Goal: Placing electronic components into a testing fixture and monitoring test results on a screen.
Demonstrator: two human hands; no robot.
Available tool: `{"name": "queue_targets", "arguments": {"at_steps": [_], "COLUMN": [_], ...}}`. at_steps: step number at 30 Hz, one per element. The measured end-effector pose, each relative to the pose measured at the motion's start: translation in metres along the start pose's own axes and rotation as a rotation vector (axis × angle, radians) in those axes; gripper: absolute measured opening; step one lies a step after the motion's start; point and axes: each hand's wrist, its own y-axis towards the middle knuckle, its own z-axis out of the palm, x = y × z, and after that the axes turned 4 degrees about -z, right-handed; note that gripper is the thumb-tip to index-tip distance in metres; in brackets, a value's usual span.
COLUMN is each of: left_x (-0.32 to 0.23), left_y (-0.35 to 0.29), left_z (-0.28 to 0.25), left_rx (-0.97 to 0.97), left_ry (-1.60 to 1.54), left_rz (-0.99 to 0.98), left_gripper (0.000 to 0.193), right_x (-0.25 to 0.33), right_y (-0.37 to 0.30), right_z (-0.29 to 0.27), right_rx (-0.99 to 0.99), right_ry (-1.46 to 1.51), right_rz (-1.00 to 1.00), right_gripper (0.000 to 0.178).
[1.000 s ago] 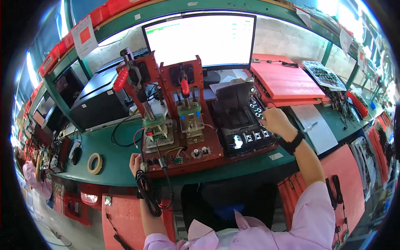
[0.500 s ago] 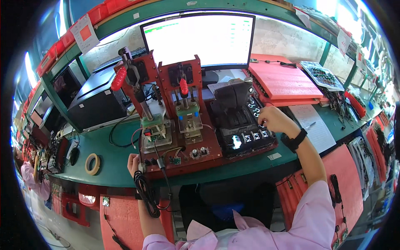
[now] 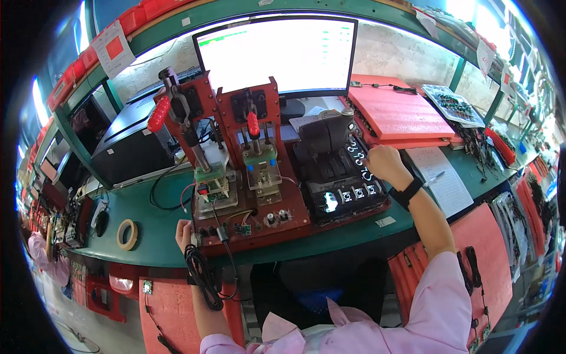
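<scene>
My right hand (image 3: 386, 165) is at the right edge of a black control panel (image 3: 336, 177) with lit round controls and a black lever block. Its fingers are curled against the panel, and what lies under the fingertips is hidden. My left hand (image 3: 184, 233) is closed at the front left corner of a red test fixture (image 3: 271, 233); whatever it grips, if anything, is hidden. A coiled black cable (image 3: 203, 277) hangs over my left wrist. On the fixture, a green circuit board (image 3: 213, 192) sits under the left toggle clamp (image 3: 190, 138), beside a second clamp (image 3: 253, 125).
A lit monitor (image 3: 277, 56) stands behind the fixture. Red foam sheets (image 3: 401, 112) and a written sheet with a pen (image 3: 439, 180) lie to the right. A tape roll (image 3: 127, 234) and black computer case (image 3: 132, 138) are at left. Another person's pink sleeve (image 3: 40, 251) shows far left.
My right hand has shifted slightly away along the panel's right side, uncovering a lit control nearer me. My left hand stays by the fixture corner. The whole view has shifted slightly.
</scene>
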Motion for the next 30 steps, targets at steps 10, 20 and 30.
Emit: {"name": "queue_targets", "arguments": {"at_steps": [10,20,30], "left_x": [-0.006,0.000,-0.010], "left_y": [0.002,0.004,0.000], "left_z": [-0.005,-0.005,0.003], "left_rx": [-0.029,-0.045,-0.006], "left_ry": [0.065,0.030,-0.073], "left_rz": [-0.170,-0.134,-0.124], "left_gripper": [0.015,0.015,0.014], "right_x": [-0.027,-0.027,-0.038], "right_y": [-0.004,0.017,0.031], "right_z": [0.000,0.024,0.027], "right_rx": [-0.052,-0.129,-0.131], "right_ry": [0.532,0.909,0.834], "right_rz": [-0.352,-0.125,-0.134], "right_gripper": [0.016,0.004,0.009]}}
